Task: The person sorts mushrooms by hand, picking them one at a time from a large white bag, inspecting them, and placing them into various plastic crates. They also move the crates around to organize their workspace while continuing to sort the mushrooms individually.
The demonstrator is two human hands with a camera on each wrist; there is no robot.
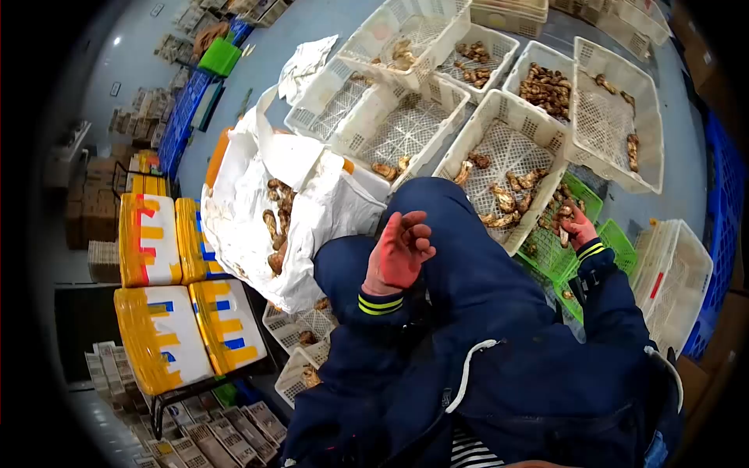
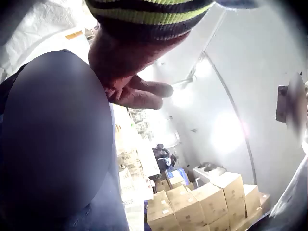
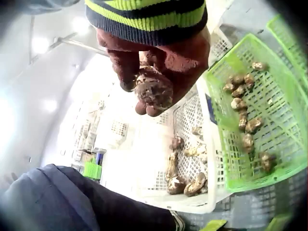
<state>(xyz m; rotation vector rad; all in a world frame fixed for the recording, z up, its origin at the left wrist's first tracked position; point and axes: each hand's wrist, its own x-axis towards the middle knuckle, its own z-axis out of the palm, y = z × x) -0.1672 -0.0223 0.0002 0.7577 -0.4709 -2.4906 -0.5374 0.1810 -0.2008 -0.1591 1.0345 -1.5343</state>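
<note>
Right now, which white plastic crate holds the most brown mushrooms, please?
The upper-right white plastic crate whose floor mushrooms nearly hide; its neighbours show bare mesh.

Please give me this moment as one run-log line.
Right hand: grips mushroom | left hand: empty, fingers loosely curled, over lap | green basket: mushrooms inside, beside white crate

No text, brand or number can be read. In the left wrist view, the brown cartons bear small pale labels and faint dark print, too small and blurred to make out. In the head view, a small white label on a brown box at the upper right is also unreadable.
</note>
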